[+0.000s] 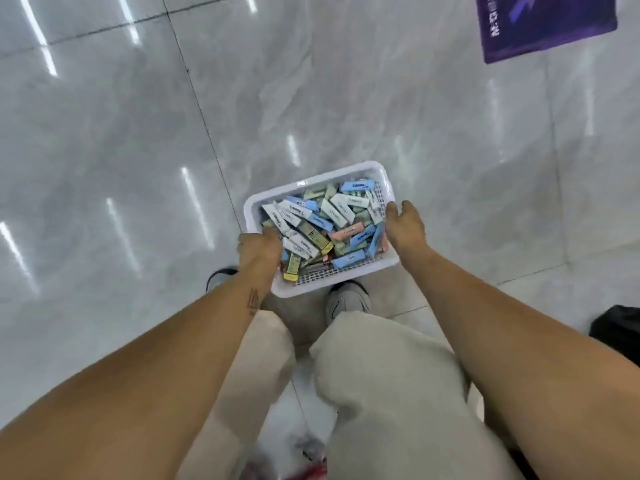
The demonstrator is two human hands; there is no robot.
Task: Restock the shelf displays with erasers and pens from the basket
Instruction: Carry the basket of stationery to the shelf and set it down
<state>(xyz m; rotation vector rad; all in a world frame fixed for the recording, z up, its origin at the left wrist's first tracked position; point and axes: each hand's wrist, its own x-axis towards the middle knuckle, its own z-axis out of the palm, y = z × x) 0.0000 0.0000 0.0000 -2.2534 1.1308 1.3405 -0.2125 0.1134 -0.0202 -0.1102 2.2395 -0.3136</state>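
white basket [313,183] sits low over the grey tiled floor [104,133], held between both hands in front of the person's legs. whether it rests on the floor or hangs just above it — cannot tell.

left hand [258,247] grips the basket's left rim, fingers curled over the edge and into the contents. right hand [405,225] lies against the right rim with the thumb inside and the fingers down the outer wall; it looks clasped on the rim, though the fingertips are hidden.

contents: a loose heap of small boxed erasers [323,225] in blue, white, pale green, pink and yellow, lying at all angles and filling the basket nearly to the rim. print on the boxes too small to read. no pens can be told apart in the heap.

below the basket — beige trousers [381,368] and a grey shoe [348,299]. purple mat [540,26] on the floor at top right, well apart. dark object [620,329] at the right edge, unclear.
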